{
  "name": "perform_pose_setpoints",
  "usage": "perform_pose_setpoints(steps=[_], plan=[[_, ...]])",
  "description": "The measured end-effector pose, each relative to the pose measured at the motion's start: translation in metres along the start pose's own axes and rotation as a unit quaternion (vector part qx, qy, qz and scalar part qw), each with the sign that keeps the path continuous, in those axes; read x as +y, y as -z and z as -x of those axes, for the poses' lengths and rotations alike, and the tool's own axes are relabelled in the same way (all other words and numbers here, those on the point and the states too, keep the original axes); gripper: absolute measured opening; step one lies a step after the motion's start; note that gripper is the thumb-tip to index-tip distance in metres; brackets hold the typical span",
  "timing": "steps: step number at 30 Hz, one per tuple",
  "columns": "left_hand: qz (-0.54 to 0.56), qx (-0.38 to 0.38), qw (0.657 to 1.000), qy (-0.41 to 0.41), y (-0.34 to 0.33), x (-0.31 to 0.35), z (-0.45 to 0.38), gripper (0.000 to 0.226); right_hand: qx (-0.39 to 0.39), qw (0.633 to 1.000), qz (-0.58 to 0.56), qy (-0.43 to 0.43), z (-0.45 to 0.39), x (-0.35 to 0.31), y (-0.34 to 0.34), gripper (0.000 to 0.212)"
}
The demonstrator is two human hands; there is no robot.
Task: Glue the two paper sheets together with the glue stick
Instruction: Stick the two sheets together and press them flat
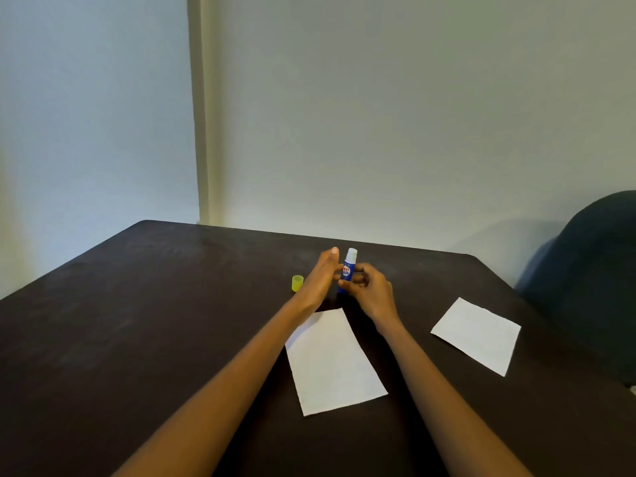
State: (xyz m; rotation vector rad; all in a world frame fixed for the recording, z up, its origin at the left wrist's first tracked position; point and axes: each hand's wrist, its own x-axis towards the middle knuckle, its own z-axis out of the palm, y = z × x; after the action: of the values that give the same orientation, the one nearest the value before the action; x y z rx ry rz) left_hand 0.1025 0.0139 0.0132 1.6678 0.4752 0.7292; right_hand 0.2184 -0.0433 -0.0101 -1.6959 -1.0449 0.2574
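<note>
R hand [370,292] fingers [358,277] curled round upright, uncapped glue stick [347,273] above counter [137,321]. L hand [320,278] fingers straight, just beside the stick. Yellow cap [297,283] left of L hand; paper sheets [332,363] [478,333] apart.

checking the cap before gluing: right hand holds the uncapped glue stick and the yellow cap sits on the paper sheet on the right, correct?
Not quite. The head view shows the yellow cap on the bare table, left of both hands, not on the right sheet. The right hand does hold the uncapped glue stick.
</note>
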Motion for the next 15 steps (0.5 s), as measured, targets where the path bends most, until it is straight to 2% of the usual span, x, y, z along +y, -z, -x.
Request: perform_pose_setpoints(steps=[15], plan=[[0.013,0.036,0.999,0.029,-0.0067,-0.0004,0.0067,0.042,-0.008,1.0,0.001,-0.019,0.0063,-0.001,0.0028,0.035]])
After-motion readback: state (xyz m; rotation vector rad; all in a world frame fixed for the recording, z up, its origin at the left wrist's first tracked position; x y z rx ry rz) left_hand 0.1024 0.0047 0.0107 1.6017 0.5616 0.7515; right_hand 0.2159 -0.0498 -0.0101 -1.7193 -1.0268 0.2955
